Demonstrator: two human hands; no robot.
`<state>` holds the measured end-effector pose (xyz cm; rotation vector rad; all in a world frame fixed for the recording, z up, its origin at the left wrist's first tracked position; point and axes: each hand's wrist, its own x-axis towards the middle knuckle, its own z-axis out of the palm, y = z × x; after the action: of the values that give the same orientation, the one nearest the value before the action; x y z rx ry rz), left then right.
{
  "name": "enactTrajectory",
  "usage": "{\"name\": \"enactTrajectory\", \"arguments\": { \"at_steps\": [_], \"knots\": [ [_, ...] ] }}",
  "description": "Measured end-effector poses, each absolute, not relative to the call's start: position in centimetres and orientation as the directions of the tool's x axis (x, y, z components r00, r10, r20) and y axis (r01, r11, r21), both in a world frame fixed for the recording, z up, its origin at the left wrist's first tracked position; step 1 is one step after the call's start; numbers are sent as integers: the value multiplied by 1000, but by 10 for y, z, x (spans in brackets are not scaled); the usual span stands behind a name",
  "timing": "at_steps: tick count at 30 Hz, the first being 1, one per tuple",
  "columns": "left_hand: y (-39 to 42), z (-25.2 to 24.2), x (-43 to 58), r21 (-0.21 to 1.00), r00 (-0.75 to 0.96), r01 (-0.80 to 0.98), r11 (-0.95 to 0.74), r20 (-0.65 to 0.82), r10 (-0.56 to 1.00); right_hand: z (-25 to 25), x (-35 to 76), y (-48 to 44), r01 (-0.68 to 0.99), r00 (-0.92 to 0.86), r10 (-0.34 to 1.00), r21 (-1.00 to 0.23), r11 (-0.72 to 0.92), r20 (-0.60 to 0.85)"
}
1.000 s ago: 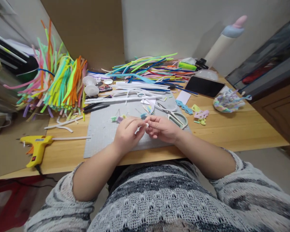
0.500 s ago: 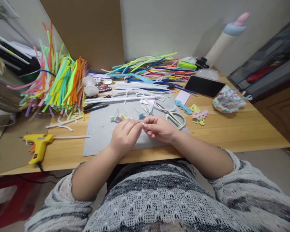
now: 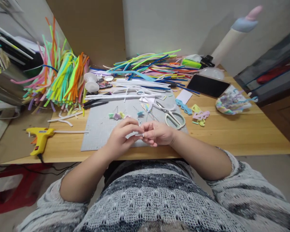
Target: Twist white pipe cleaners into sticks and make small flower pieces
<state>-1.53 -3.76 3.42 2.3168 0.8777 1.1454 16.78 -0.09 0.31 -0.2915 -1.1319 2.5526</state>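
Observation:
My left hand (image 3: pixel 123 137) and my right hand (image 3: pixel 159 133) meet over the front of the grey cutting mat (image 3: pixel 94 129). Between their fingertips is a short white piece (image 3: pixel 139 135), perhaps a bit of pipe cleaner; its full shape is hidden. The right thumb and fingers pinch its end, while the left thumb and index finger close around its other side. Just beyond the hands lie small flower shapes on wire stems, among them a purple flower (image 3: pixel 116 116) and a blue flower (image 3: pixel 140 113). Scissors (image 3: pixel 173 118) with pale handles rest beside my right hand.
A yellow glue gun (image 3: pixel 40 138) lies at the left. Bundled pipe cleaners (image 3: pixel 62 80) stand behind it, with loose ones (image 3: pixel 145 71) along the back. At the right are bent blue pieces (image 3: pixel 184 107), a phone (image 3: pixel 207 85) and a pastel woven basket (image 3: pixel 229 104).
Both hands have come slightly nearer to my body. The left fingers have parted somewhat, so more of the white piece shows. The view has shifted a little.

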Motion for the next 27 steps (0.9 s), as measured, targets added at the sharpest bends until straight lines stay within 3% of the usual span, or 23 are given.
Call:
{"name": "enactTrajectory", "arguments": {
  "at_steps": [6,11,18,23,25,27],
  "knots": [
    [-41,33,-21,666,519,239,-706,527,673,2,165,-6,-134,-971,234,-681,-720,-56],
    [-50,38,-22,649,580,202,-733,524,624,-1,164,-11,-48,-985,149,-680,-732,-91],
    [-73,44,-18,642,503,341,-687,493,710,3,161,-18,-123,-979,205,-798,-590,-1],
    [-88,37,-17,762,402,431,-484,318,859,7,163,-19,-63,-940,339,-956,-287,-40],
    [-89,31,-18,877,288,414,-246,131,949,7,163,-20,-67,-896,439,-998,20,69],
    [-87,25,-20,955,230,278,99,-166,959,7,162,-22,-64,-848,465,-919,390,256]
  ]
}}
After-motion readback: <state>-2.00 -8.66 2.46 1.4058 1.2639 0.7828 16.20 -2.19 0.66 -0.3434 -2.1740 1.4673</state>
